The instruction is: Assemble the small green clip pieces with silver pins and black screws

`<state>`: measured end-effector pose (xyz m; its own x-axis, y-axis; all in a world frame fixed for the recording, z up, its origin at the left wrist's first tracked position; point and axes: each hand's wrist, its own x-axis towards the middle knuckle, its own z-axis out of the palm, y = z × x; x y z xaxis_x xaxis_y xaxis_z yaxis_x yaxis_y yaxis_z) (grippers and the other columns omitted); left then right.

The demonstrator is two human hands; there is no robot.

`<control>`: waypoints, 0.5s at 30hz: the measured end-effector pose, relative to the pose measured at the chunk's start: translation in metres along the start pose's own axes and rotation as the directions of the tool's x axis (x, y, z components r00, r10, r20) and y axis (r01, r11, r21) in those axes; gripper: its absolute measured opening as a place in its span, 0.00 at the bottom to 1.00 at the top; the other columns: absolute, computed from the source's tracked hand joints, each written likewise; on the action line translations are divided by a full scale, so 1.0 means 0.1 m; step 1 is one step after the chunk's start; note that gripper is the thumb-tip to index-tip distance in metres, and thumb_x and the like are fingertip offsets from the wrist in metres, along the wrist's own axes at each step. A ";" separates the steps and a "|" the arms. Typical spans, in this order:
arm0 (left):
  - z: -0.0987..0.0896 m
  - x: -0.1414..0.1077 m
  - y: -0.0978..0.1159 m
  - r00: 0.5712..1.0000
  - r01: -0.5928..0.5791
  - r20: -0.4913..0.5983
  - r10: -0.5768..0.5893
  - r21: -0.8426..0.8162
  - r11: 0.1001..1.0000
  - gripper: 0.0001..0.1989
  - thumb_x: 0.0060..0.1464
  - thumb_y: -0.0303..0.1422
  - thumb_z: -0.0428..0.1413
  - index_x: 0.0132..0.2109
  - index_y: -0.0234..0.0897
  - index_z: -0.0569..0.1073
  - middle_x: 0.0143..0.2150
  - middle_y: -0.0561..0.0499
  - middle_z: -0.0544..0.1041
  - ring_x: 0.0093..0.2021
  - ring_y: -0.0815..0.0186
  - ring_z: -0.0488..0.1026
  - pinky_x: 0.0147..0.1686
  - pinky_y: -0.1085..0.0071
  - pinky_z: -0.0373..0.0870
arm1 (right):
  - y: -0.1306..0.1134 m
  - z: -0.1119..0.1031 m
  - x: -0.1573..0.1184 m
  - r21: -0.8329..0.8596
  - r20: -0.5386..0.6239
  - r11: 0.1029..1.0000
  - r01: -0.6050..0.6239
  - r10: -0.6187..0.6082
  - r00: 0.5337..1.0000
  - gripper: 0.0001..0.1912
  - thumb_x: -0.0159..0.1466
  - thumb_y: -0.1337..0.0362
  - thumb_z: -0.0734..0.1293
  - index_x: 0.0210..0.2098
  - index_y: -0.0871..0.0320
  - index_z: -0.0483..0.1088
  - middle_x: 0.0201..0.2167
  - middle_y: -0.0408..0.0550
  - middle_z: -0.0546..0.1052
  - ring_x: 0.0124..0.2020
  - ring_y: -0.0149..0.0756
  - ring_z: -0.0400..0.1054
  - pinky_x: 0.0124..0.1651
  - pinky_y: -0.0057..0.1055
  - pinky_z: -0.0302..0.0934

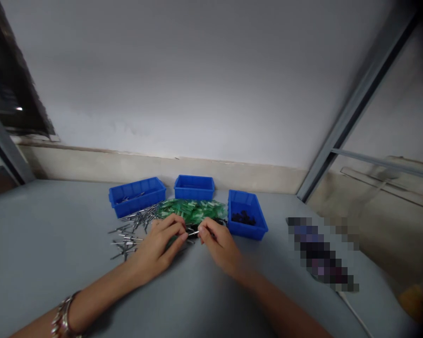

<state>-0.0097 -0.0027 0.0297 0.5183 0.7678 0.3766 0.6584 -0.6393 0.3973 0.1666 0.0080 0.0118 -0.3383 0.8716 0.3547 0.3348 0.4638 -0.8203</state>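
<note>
A thin silver metal pin (193, 234) spans the gap between my two hands, just above the table. The fingers of my left hand (164, 241) are closed at its left end, pinching it. My right hand (220, 241) grips the other end between thumb and fingers. Right behind the hands is a pile of shiny green plastic pieces (193, 210), whose exact kind I cannot make out. Many loose metal pins (127, 239) lie scattered to the left, partly hidden by my left hand.
Blue bins stand behind the pile: the left bin (137, 206) holds a few pins, a middle bin (193, 193) is at the back, and the right bin (248, 231) contains small black parts (244, 217). A blurred-out object (320, 253) with a cable lies at the right.
</note>
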 end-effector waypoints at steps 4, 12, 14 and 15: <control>0.00 -0.01 -0.01 0.998 -0.010 -0.055 0.010 0.003 1.000 0.11 0.60 0.32 0.41 0.35 0.37 0.66 0.40 0.49 0.68 0.42 0.63 0.64 0.42 0.66 0.60 | 0.00 0.00 0.00 -0.019 0.022 1.000 -0.016 0.017 1.000 0.11 0.62 0.64 0.54 0.23 0.57 0.57 0.20 0.39 0.60 0.24 0.28 0.55 0.29 0.26 0.48; 0.01 -0.02 -0.03 0.995 -0.023 -0.094 0.025 0.025 0.999 0.08 0.60 0.31 0.42 0.36 0.37 0.66 0.41 0.49 0.67 0.43 0.62 0.63 0.41 0.65 0.58 | 0.02 0.01 0.01 0.065 0.065 0.994 -0.083 0.079 0.995 0.18 0.64 0.59 0.52 0.22 0.58 0.60 0.19 0.41 0.62 0.23 0.28 0.58 0.29 0.26 0.51; 0.00 -0.02 -0.03 0.996 -0.022 -0.083 0.024 0.026 0.999 0.08 0.60 0.31 0.43 0.36 0.37 0.66 0.41 0.48 0.67 0.43 0.62 0.63 0.41 0.64 0.58 | 0.02 0.01 0.01 0.077 0.061 0.994 -0.080 0.075 0.995 0.17 0.64 0.59 0.53 0.21 0.58 0.59 0.19 0.41 0.62 0.23 0.28 0.57 0.28 0.26 0.51; 0.00 -0.02 -0.02 0.997 -0.018 -0.078 0.020 0.028 0.999 0.09 0.60 0.31 0.43 0.36 0.37 0.66 0.41 0.48 0.67 0.43 0.62 0.63 0.41 0.64 0.58 | 0.02 0.01 0.01 0.080 0.058 0.994 -0.073 0.068 0.996 0.17 0.63 0.59 0.54 0.21 0.58 0.59 0.19 0.40 0.62 0.22 0.27 0.57 0.28 0.26 0.50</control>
<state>-0.0119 -0.0026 0.0283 0.4870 0.7492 0.4489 0.6638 -0.6516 0.3673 0.1660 0.0100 0.0103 -0.3650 0.8906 0.2713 0.2873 0.3849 -0.8771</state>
